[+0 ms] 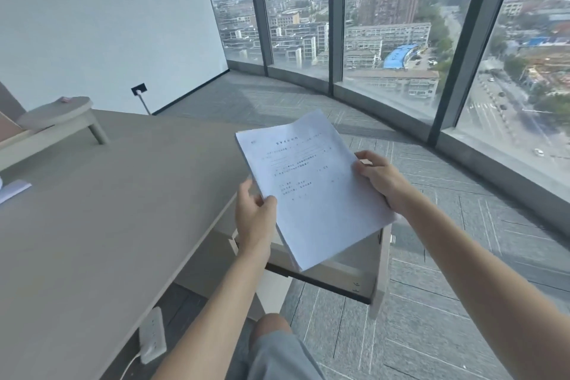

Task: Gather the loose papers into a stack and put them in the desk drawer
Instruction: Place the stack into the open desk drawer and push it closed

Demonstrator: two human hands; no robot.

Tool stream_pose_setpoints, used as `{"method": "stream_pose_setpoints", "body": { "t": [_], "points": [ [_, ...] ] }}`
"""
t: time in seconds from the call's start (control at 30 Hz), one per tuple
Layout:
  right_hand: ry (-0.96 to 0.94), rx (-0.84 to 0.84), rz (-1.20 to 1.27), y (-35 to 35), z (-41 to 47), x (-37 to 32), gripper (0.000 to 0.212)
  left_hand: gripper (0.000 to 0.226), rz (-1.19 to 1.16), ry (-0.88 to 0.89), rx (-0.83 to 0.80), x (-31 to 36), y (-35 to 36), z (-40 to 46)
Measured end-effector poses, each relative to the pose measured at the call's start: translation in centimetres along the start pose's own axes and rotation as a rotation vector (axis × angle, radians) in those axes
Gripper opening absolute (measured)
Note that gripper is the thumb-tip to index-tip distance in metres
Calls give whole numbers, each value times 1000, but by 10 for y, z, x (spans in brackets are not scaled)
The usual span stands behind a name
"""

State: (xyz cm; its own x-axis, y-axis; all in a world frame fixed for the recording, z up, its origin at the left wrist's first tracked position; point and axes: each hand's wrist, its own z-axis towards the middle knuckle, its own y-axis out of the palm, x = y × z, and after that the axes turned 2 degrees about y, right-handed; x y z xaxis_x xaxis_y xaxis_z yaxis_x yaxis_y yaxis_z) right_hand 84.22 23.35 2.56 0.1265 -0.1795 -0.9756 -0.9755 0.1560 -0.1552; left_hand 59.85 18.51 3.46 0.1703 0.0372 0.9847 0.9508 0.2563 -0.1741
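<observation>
A stack of white printed papers is held in the air, tilted, above the pulled-out desk drawer. My left hand grips the stack's left edge, thumb on top. On the right edge sits my right hand, fingers curled over the sheets. The drawer juts from the right side of the grey desk, and the papers hide most of its inside.
A white sheet lies at the desk's far left edge. A small round stand sits on the desk's back left. A white power strip lies on the floor by the desk. Tall windows curve around the right.
</observation>
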Motion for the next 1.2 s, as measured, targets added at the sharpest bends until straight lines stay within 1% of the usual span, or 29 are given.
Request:
{"method": "stream_pose_setpoints", "body": {
  "t": [0.03,0.07,0.1,0.13,0.23,0.27,0.43,0.53,0.63,0.8,0.93,1.0,1.03,1.1,1.2],
  "points": [
    [4,9,-33,-7,6,2,17,45,25,-1,-25,-6,5,3],
    [6,10,-69,-11,13,5,19,55,59,5,-60,-10,10,5],
    [7,7,-112,-15,22,8,21,56,103,15,-88,-17,15,9],
    [12,-1,-167,-17,31,13,22,51,144,16,-112,-23,21,12],
    [44,-38,-337,-15,60,27,23,24,229,-23,-163,-40,32,24],
    [63,-47,-382,-13,71,32,22,22,230,-37,-170,-44,35,27],
    [102,-102,-560,0,118,60,21,28,268,-148,-271,-77,47,52],
    [117,-131,-631,5,141,75,14,27,340,-177,-344,-99,55,66],
    [99,-163,-672,14,163,91,15,24,449,-157,-438,-117,64,74],
    [16,-225,-868,31,184,108,17,30,712,-68,-642,-140,82,81],
    [-95,-259,-1056,46,188,121,21,26,939,20,-682,-156,92,86],
    [-138,-254,-1170,53,188,129,15,28,1047,17,-724,-160,95,90],
    [-143,-249,-1217,57,188,133,9,34,1085,7,-746,-160,96,91],
    [-140,-245,-1297,61,187,138,12,43,1116,-14,-792,-160,96,92],
    [-155,-229,-1407,65,187,145,14,41,1136,-28,-859,-156,96,94]
  ]
}}
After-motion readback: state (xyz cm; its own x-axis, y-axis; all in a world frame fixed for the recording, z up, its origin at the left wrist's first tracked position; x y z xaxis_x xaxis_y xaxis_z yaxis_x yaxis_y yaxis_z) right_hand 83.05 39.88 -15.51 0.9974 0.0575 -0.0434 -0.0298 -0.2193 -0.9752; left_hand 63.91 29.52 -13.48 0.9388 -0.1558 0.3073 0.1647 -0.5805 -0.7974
